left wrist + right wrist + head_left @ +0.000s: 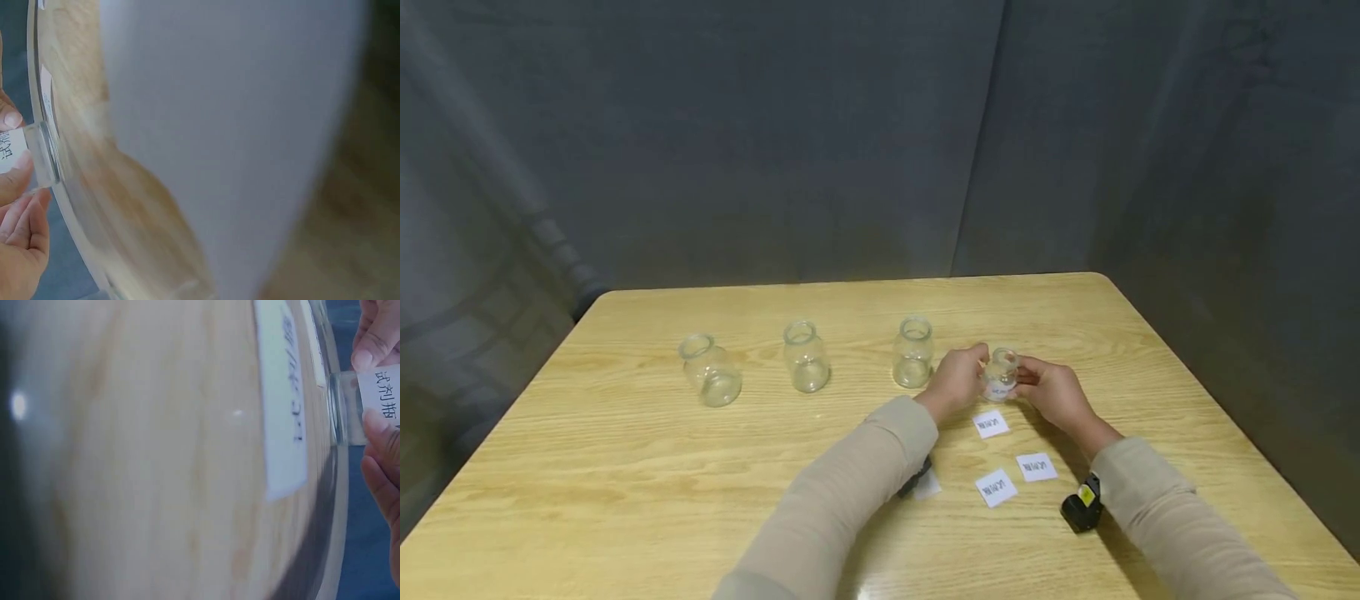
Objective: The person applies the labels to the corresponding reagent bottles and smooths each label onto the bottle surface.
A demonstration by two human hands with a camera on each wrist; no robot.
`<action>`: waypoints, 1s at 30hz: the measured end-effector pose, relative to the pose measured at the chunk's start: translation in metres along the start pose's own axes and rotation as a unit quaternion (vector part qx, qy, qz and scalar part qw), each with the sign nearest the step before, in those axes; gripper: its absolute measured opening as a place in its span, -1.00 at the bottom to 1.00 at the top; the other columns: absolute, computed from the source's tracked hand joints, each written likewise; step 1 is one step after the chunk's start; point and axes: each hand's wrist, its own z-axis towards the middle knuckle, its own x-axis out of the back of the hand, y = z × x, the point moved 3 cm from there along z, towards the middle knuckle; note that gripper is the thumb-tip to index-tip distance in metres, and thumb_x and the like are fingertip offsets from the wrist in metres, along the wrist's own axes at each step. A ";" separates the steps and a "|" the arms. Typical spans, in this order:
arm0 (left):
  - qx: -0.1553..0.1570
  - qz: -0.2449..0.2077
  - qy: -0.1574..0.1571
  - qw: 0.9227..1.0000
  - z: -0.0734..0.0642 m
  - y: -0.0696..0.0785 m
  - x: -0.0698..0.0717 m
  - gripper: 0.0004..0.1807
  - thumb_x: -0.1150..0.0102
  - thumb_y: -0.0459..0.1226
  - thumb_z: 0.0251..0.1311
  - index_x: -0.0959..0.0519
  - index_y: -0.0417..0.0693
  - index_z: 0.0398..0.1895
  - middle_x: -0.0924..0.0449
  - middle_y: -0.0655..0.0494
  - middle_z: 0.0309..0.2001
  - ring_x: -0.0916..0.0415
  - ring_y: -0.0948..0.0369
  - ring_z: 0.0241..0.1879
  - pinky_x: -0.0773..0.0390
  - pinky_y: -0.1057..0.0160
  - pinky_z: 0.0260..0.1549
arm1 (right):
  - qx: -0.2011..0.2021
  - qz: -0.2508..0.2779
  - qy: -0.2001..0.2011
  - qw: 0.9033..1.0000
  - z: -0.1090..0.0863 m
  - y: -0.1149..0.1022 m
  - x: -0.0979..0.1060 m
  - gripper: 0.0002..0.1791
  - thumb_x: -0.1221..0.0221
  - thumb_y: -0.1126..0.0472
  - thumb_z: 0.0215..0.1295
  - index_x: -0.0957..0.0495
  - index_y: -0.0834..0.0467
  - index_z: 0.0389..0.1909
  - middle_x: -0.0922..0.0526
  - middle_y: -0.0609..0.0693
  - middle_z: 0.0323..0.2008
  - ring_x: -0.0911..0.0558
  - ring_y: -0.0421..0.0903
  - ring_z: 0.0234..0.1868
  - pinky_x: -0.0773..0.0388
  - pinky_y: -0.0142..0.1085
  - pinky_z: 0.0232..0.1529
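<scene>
Both hands hold one small clear glass jar (1002, 363) upright at the right of the table. A white paper label (379, 394) with printed black characters lies against the jar's side. My left hand (957, 381) grips the jar from the left, its thumb on the label in the left wrist view. From the right, my right hand (1057, 395) grips it too, and its thumb (377, 423) presses the label in the right wrist view. Just in front of the jar lies a loose label (991, 423). The backs of both hands hide part of the fingers in the head view.
Three more clear jars stand in a row leftward: one near the left hand (913, 354), a middle one (807, 358) and a far-left one (711, 373). More labels (1037, 467) lie nearer, one partly under the left sleeve (850, 475). Dark curtains (775, 150) hang behind the table (625, 500).
</scene>
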 end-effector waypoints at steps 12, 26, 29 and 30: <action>0.052 -0.070 -0.024 0.996 0.002 0.000 -0.005 -0.62 -0.27 -0.44 -0.21 -0.43 -0.16 -0.23 -0.51 0.11 -0.35 -0.43 0.29 -0.33 -0.38 0.52 -0.38 | -0.024 0.018 -0.011 0.999 -0.004 -0.001 0.004 -0.47 -0.23 0.45 -0.11 -0.33 0.44 -0.03 -0.51 0.33 -0.22 -0.53 0.13 -0.20 -0.50 -0.32 -0.28; 0.073 -0.104 -0.059 0.990 -0.014 -0.009 0.004 -0.60 -0.26 -0.43 -0.18 -0.43 -0.17 -0.18 -0.47 0.09 -0.34 -0.39 0.28 -0.38 -0.39 0.50 -0.42 | -0.090 0.032 -0.037 0.995 -0.020 -0.006 0.006 -0.47 -0.15 0.31 0.07 -0.22 0.43 0.05 -0.43 0.35 -0.09 -0.46 0.16 -0.10 -0.49 -0.25 -0.23; 0.074 -0.126 -0.061 0.987 -0.019 -0.009 0.009 -0.60 -0.24 -0.45 -0.18 -0.43 -0.19 -0.17 -0.48 0.06 -0.32 -0.40 0.28 -0.39 -0.39 0.51 -0.43 | -0.094 0.037 -0.041 0.994 -0.023 -0.008 0.006 -0.47 -0.15 0.29 0.08 -0.22 0.44 0.04 -0.42 0.36 -0.10 -0.46 0.17 -0.10 -0.49 -0.24 -0.23; 0.075 -0.134 -0.063 0.986 -0.020 -0.010 0.011 -0.60 -0.24 -0.45 -0.18 -0.43 -0.20 -0.16 -0.48 0.04 -0.31 -0.41 0.28 -0.39 -0.40 0.51 -0.44 | -0.095 0.039 -0.042 0.994 -0.024 -0.010 0.006 -0.47 -0.15 0.29 0.08 -0.23 0.44 0.03 -0.42 0.37 -0.10 -0.46 0.17 -0.10 -0.49 -0.24 -0.23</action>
